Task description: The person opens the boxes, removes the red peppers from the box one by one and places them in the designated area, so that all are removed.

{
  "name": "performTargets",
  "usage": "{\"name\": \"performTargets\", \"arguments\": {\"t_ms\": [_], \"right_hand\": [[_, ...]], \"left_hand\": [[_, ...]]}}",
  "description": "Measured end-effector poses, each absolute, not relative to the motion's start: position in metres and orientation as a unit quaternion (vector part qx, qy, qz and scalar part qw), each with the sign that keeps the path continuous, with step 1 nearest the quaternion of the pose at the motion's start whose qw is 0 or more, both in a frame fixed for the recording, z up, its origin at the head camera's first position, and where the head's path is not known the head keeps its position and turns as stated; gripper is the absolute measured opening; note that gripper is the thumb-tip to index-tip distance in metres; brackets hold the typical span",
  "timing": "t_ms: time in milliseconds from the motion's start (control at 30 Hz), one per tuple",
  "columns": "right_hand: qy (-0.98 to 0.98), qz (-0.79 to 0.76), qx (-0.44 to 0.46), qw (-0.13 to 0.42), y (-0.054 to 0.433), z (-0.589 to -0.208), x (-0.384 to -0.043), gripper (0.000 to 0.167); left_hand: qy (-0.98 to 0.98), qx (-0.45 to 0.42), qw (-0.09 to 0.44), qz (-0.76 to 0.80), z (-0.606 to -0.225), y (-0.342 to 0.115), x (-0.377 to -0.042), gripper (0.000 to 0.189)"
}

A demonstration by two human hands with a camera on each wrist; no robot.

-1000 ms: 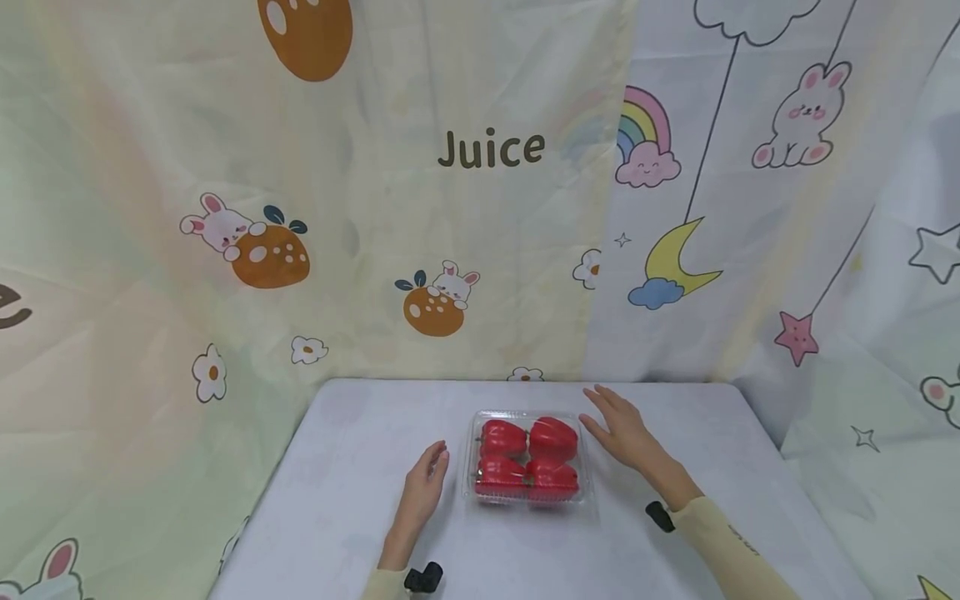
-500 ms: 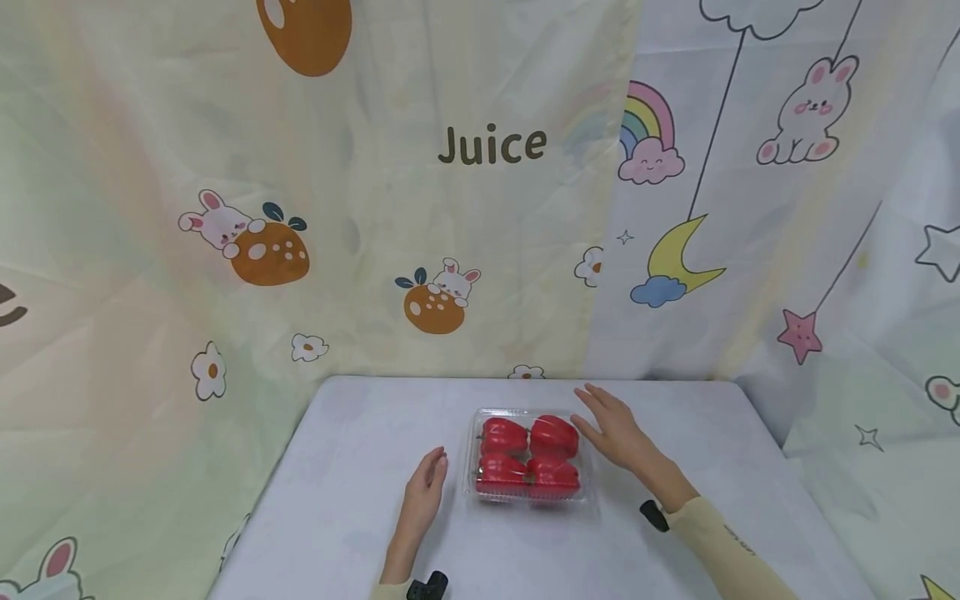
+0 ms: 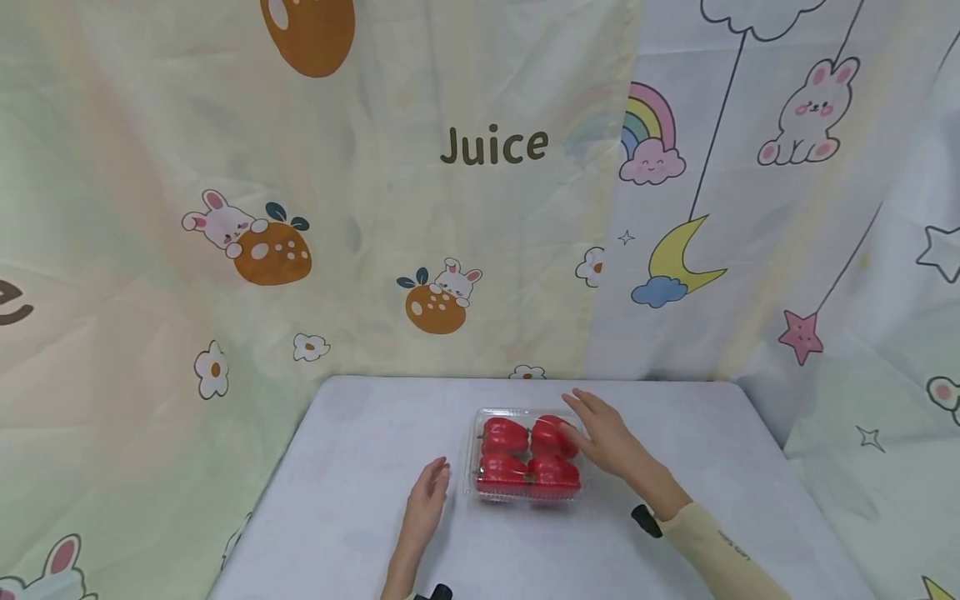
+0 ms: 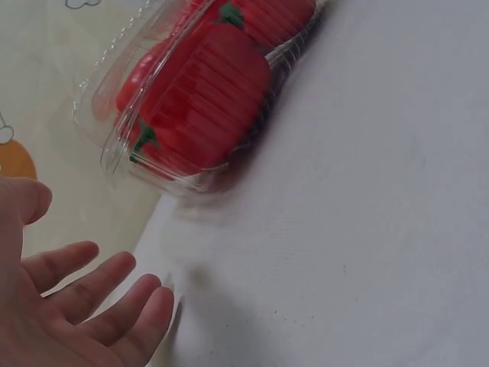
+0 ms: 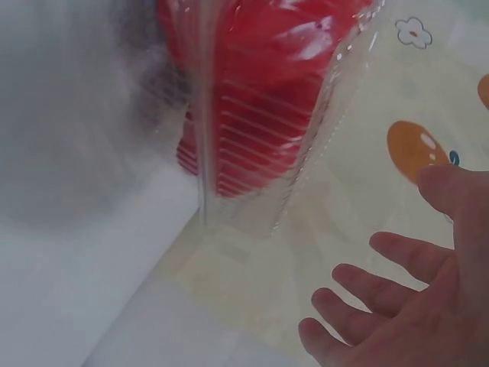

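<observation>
A clear plastic clamshell box [image 3: 470, 483] sits on the table with several red bell peppers [image 3: 504, 471] inside; green stems show in the left wrist view. To its left my left hand [image 3: 425, 504] hovers, fingers extended and slightly bent, apart from the box and holding nothing. Over the box's far right corner my right hand [image 3: 606, 433] reaches with spread fingers, its thumb overlapping a pepper in the head view. The right wrist view shows those fingers [image 5: 367, 290] beside the box wall with a gap between.
The table [image 3: 330, 467] has a white cover. Behind it hangs a printed cloth [image 3: 360, 167] with bunnies, oranges and the word Juice, and more printed cloth stands at both sides. A black wrist camera [image 3: 647, 521] is strapped to the right wrist.
My right hand has moved left, from beside the box to over its right edge. The left hand has dropped slightly toward the near side. The box has not moved.
</observation>
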State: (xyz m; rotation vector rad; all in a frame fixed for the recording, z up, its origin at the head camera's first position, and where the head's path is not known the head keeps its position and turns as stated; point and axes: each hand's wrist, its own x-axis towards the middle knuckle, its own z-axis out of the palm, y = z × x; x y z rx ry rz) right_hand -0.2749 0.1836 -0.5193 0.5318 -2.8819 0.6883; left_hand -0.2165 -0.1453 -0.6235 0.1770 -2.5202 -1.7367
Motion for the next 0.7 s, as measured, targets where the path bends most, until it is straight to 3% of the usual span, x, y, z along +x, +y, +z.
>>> {"name": "performTargets", "arguments": {"t_ms": [700], "right_hand": [[-0.949,0.225,0.217,0.046,0.145,-0.51,-0.256,0.058]], "left_hand": [[-0.79,0.063,-0.021,-0.609,-0.625,-0.138,-0.204,0.046]]}}
